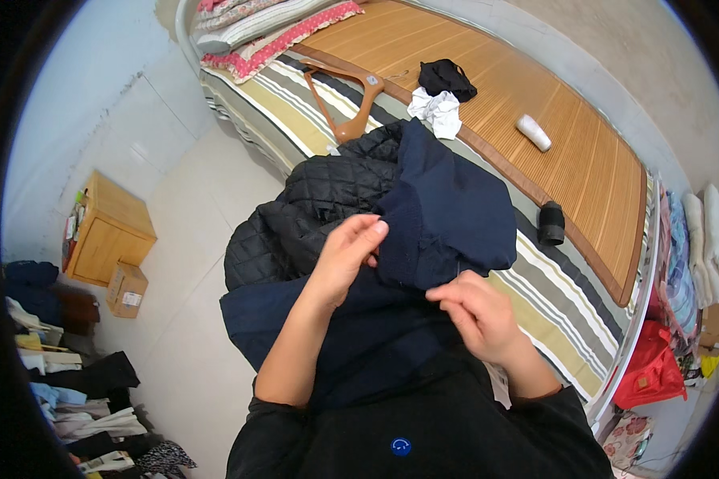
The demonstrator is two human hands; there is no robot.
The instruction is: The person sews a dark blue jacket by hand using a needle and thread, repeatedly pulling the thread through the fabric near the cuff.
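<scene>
A navy jacket (pixel 455 209) with black diamond-quilted lining (pixel 341 179) lies across my lap and the edge of the bed. My left hand (pixel 350 254) holds the edge of its dark ribbed band (pixel 400 239) between thumb and fingers. Close to the lower end of that band is my right hand (pixel 479 314), its thumb and forefinger pinched together. A thin dark line stands just above the right knuckles; whether it is a needle or a thread is too small to tell.
On the bed's striped sheet (pixel 563 299) and bamboo mat (pixel 515 78) lie a brown hanger (pixel 368 105), black cloth (pixel 446 79), white cloth (pixel 437 112), a white roll (pixel 534 133) and a black cylinder (pixel 551 223). A wooden cabinet (pixel 111 233), cardboard box (pixel 126 290) and clothes (pixel 96 413) stand left.
</scene>
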